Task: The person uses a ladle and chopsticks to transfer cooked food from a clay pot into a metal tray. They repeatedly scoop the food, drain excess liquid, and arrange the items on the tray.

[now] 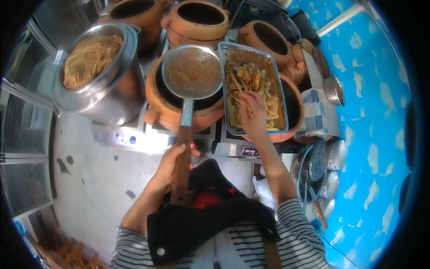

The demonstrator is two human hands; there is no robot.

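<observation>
My left hand (171, 164) grips the wooden handle (182, 168) of a round metal strainer (193, 72). The strainer's wet, brown-stained bowl lies over the mouth of an orange clay pot (161, 114). To its right, a clear rectangular plastic tub (286, 101) rests over another clay pot (295, 90). Inside are brown liquid, pale fibrous stalks (237, 82) and yellowish cooked pieces (252, 75). Reaching into the tub, my right hand (252, 112) has its fingers bunched around pale stalks; the fingertips are partly hidden by the hand and food.
A large steel pot (100, 101) at the left holds a brown cloth-like bundle (92, 62). Further clay pots (198, 20) stand behind. Cookers with lit control panels (250, 152) line the front edge. A checked cloth (312, 112), strainers (317, 164) and bowls (331, 185) sit at the right.
</observation>
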